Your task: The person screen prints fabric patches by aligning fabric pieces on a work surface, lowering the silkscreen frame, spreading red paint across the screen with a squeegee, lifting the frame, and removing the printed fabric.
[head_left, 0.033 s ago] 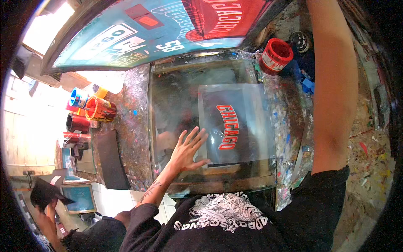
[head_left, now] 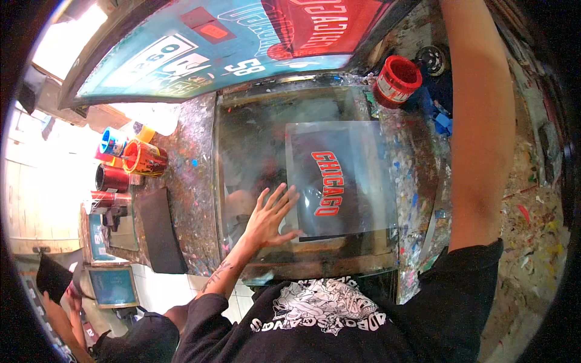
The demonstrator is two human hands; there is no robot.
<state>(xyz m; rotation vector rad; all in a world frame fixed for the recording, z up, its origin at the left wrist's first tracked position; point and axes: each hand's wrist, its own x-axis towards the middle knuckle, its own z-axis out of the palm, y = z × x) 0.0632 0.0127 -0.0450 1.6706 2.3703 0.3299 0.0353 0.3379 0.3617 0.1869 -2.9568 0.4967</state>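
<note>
My left hand [head_left: 273,216] lies palm down with its fingers spread. It is on the glass plate [head_left: 254,133] at the left edge of a dark piece of fabric or sheet [head_left: 357,175], under a clear film, bearing red lettering with a pale outline. Whether the hand touches that sheet I cannot tell. My right arm stretches up past the top rim on the right, and my right hand is out of the picture. A framed printing screen [head_left: 236,45] with blue-green mesh and a red area is raised at the far side of the table.
An open red paint tub [head_left: 397,81] stands at the far right. Several paint pots, one of them orange [head_left: 145,158], crowd the left side. A dark flat strip [head_left: 162,230] lies left of the glass. At lower left a co-worker [head_left: 136,339] holds a dark piece [head_left: 53,277].
The co-worker's dark piece at lower left has shifted a little to the left. My left hand and right arm are practically still.
</note>
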